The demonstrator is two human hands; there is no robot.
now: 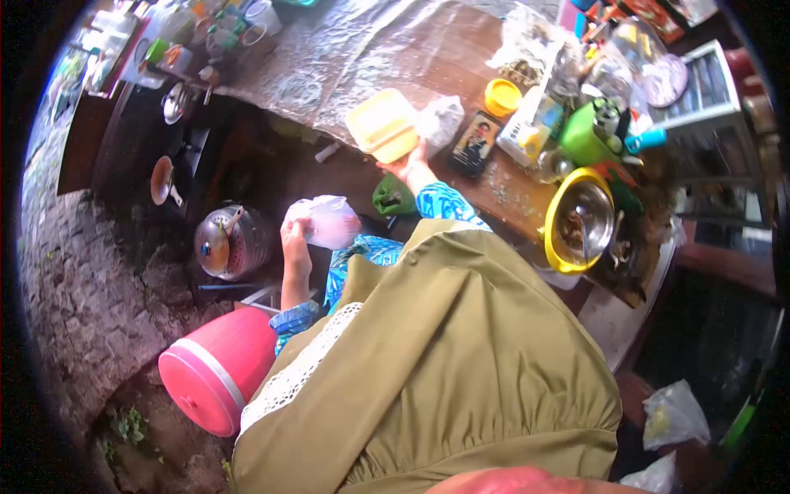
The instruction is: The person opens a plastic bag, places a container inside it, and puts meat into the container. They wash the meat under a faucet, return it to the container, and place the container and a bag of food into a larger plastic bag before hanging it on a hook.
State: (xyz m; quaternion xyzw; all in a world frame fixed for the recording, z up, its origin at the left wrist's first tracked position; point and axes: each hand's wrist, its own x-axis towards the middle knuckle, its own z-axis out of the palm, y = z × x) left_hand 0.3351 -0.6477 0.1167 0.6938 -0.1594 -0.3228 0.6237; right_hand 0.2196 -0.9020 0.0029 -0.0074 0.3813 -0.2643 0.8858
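My right hand grips a yellow lidded food container from its near side, over the front edge of the table. My left hand is lower and further left, closed on a thin pinkish plastic bag. Something reddish shows faintly through the bag, but I cannot make out what it is. Beside the food container, a clear plastic bag lies on the table near my right hand. A green plastic bag is below my right wrist.
The table has a shiny, crumpled cover. On its right are a dark phone-like case, a yellow tub, a green container and a yellow-rimmed basin. A metal pot and a red cooler stand at left.
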